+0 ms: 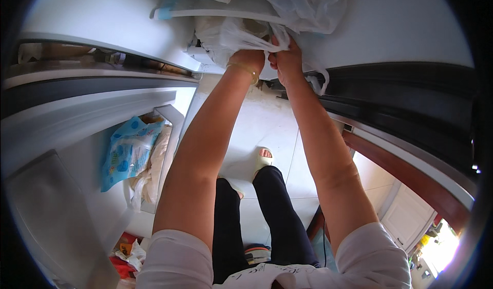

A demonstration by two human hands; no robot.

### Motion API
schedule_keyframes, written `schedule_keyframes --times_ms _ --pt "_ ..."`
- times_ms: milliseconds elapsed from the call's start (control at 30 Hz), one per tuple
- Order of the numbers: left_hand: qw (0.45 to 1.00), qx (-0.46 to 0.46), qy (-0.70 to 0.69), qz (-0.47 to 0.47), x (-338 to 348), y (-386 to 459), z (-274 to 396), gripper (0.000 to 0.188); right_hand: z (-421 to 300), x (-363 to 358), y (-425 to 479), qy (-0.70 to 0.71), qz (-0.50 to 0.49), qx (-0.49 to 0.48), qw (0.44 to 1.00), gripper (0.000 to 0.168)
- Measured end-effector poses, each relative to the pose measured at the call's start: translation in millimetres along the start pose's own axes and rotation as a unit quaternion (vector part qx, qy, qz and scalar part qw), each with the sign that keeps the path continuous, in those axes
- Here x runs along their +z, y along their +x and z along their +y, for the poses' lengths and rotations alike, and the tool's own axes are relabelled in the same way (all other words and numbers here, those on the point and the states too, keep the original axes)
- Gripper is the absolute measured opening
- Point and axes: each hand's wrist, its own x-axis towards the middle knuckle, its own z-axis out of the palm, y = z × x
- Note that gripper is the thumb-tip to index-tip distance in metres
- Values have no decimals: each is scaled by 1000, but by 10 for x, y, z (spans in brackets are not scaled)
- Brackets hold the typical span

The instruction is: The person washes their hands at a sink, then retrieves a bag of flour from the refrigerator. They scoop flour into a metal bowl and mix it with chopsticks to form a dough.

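A translucent white plastic bag (215, 38) sits low in the open refrigerator, beneath a shelf with a pale front rim (227, 15). My right hand (288, 60) has its fingers curled around the bag's stretched handle. Close beside it, my left hand (249, 62) reaches against the front of the same bag, a pale bracelet at its wrist. The plastic and the hand's own back hide the left fingers, so their grip does not show. Something brownish shows through the bag's upper part. A loose white plastic strip (322, 81) hangs just right of my right wrist.
On the shelf above lies another plastic bag (304, 8). The open refrigerator door (88, 108) stands at my left, its bin holding a blue printed package (133, 150). A dark door-like edge (400, 92) runs along the right. White floor tiles (254, 115) lie below my arms.
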Motion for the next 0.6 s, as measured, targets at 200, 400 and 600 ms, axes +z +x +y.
schedule_keyframes --times_ms 200,400,600 --pt "995 -18 47 84 111 115 -28 38 27 -130 -348 -28 3 17 999 43" --pt "995 -87 49 -9 -307 -275 -128 29 220 8 -120 8 -30 -2 1000 46" --pt "942 113 -71 308 -692 -1050 88 55 299 -86 -304 -4 -35 18 999 47"
